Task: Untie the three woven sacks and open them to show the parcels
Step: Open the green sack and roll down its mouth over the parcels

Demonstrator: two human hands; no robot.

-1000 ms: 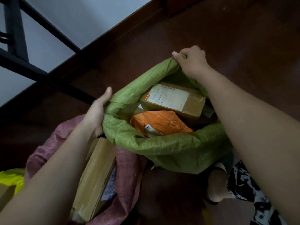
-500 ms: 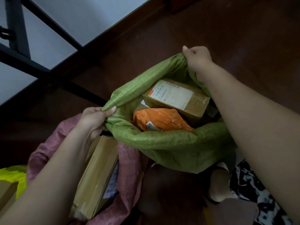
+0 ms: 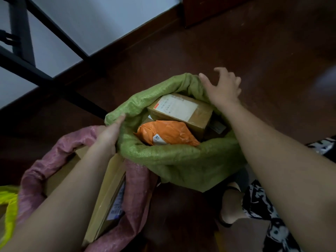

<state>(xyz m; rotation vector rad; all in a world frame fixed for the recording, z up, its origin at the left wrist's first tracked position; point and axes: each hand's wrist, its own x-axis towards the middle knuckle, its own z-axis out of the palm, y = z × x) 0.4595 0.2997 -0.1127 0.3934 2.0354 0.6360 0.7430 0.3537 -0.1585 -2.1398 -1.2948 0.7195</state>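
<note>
- Green woven plastic sack [image 3: 181, 160]: stands on the dark reddish-brown floor [image 3: 254, 60] at centre of view, mouth facing up toward the camera, rim rolled outward into a thick collar. The mouth opening is widest from lower left to upper right.
- Brown cardboard box with a white printed label [image 3: 179, 108]: lies inside the green sack at the far side of the mouth, label face up, long axis running from upper left to lower right.
- Orange plastic mailer bag [image 3: 167, 132]: lies inside the same sack, just in front of the box and touching it, long axis roughly left to right, a small white label on its near face.
- Pink woven plastic sack [image 3: 60, 148]: lies to the left of the green one, touching it, mouth open toward the upper right.
- Long flat brown cardboard carton [image 3: 109, 188]: sits in the pink sack, long axis from lower left to upper right, partly hidden by the left forearm.
- Yellow-green woven sack [image 3: 8, 206]: only an edge shows at the lower left border; contents cannot be told.
- Left hand [image 3: 111, 131]: fingers straight and together, tips resting against the left rim of the green sack; nothing gripped.
- Right hand [image 3: 223, 86]: fingers spread and relaxed at the far right rim of the green sack, grasping nothing; whether it touches the rim cannot be told.
- Black metal frame bars [image 3: 20, 33]: upper left, against a pale wall.
</note>
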